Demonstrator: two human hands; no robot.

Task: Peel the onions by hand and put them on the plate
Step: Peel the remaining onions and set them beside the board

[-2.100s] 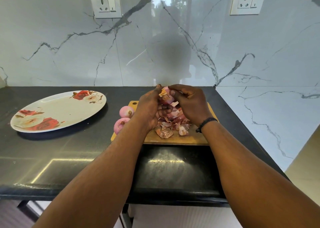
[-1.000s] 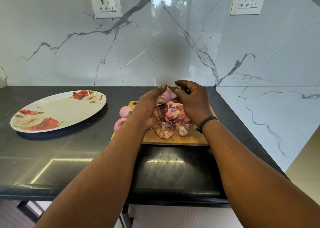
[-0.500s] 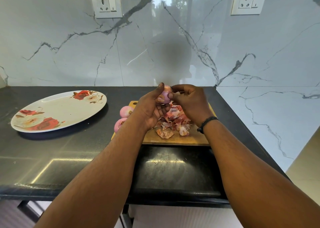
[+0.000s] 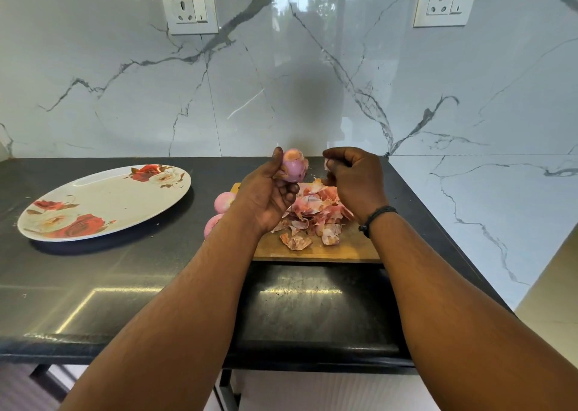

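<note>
- Up above the board, the left hand [image 4: 266,195] grips a small pink-purple onion [image 4: 294,169], thumb up along its left side and fingers curled beneath it; a flap of papery skin clings to its right side.
- The right hand [image 4: 355,181] sits just beside the onion, apart from it, fingers curled in and pinching a small pale scrap of onion skin [image 4: 327,163] at the fingertips.
- A black cord bracelet [image 4: 377,216] circles the right wrist.
- Below both hands lies a rectangular wooden cutting board [image 4: 319,251], on which a loose pile of pink and tan onion peels [image 4: 312,220] is heaped.
- Two more pink onions [image 4: 223,201] rest at the board's left edge, partly hidden behind the left forearm; whether they are peeled I cannot tell.
- An oval white plate with red rose prints [image 4: 103,201] lies well to the left on the glossy black stone counter [image 4: 140,270], with no onion on it.
- Behind rises a white marble wall with grey veins [image 4: 125,82], carrying two white power sockets [image 4: 189,9].
</note>
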